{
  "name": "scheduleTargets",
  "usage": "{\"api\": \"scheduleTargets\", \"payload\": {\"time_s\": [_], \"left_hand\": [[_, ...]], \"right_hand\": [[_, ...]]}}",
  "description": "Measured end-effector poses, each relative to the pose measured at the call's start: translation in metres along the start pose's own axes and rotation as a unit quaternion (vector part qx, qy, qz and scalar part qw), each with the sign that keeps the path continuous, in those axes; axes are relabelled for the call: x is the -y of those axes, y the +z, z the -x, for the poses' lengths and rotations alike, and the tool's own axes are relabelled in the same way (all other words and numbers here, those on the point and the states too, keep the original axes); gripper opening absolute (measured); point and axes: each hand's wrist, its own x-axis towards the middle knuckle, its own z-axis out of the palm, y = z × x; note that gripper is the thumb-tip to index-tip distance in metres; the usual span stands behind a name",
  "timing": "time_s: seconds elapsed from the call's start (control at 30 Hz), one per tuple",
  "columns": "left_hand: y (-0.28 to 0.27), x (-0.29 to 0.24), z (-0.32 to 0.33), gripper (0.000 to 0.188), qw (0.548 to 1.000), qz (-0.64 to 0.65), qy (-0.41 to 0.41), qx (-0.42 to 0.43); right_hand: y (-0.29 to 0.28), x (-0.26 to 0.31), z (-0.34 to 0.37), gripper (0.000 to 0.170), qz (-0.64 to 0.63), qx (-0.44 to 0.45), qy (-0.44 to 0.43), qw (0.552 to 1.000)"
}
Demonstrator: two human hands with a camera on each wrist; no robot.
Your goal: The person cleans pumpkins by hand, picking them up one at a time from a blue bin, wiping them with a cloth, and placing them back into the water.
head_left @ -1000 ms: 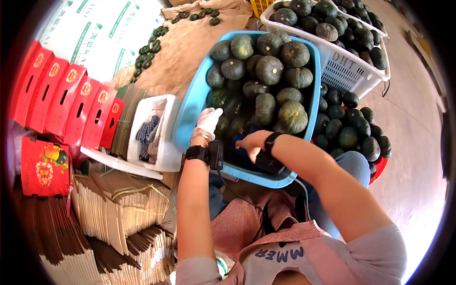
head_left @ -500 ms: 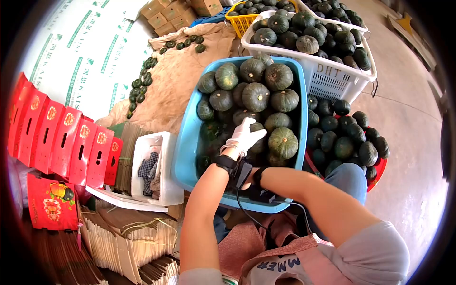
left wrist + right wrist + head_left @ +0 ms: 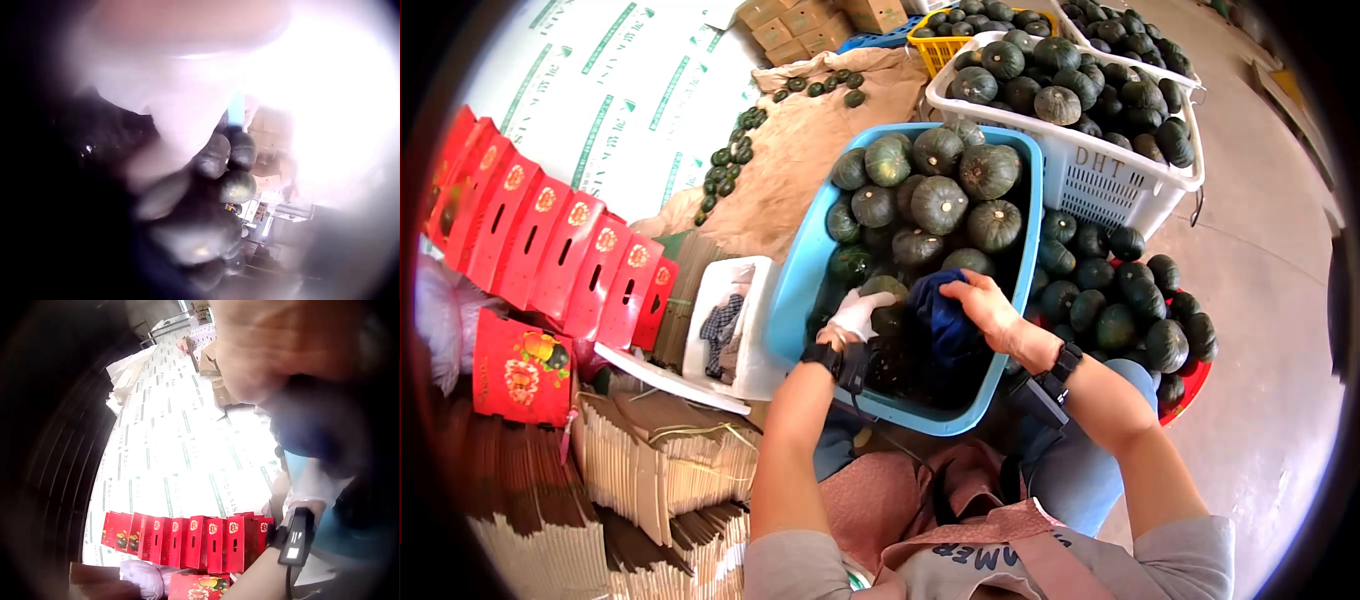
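My left hand [image 3: 855,312], in a white glove, grips a dark green pumpkin [image 3: 887,290] low in the blue tub [image 3: 790,310]. In the left wrist view the gloved hand [image 3: 187,106] is blurred, close above pumpkins. My bare right hand [image 3: 990,308] pinches a dark blue cloth [image 3: 945,318] that hangs bunched just right of that pumpkin. The right wrist view shows the cloth [image 3: 312,425] as a dark blur under the right hand [image 3: 275,350]. Several more pumpkins [image 3: 940,205] pile up in the tub's far part, and its near part looks dark and wet.
White crates [image 3: 1100,185] and a yellow basket [image 3: 945,48] full of pumpkins stand behind. A red basin [image 3: 1195,385] of pumpkins is at right. Left are a white foam box [image 3: 755,330], red gift boxes [image 3: 550,230] and stacked flat cardboard [image 3: 630,460]. Small pumpkins [image 3: 725,170] lie on brown sheeting.
My left hand reached over the pile, then came back to a pumpkin nearer me. The right hand rose from low in the tub, bringing the blue cloth up into plain sight.
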Motion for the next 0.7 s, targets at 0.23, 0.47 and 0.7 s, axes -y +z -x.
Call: {"api": "scheduleTargets", "payload": {"time_s": [0.23, 0.47, 0.7], "left_hand": [[0.014, -0.082, 0.059, 0.057, 0.644, 0.742, -0.159, -0.099], [0.042, -0.064, 0.03, 0.062, 0.554, 0.803, -0.075, -0.205], [0.055, -0.022, -0.001, 0.03, 0.583, 0.768, -0.098, -0.246]], "right_hand": [[0.034, -0.013, 0.003, 0.032, 0.295, 0.112, -0.224, 0.922], [0.069, -0.054, 0.007, 0.054, 0.332, 0.06, -0.416, 0.845], [0.086, -0.067, -0.009, 0.048, 0.314, -0.051, -0.38, 0.868]]}}
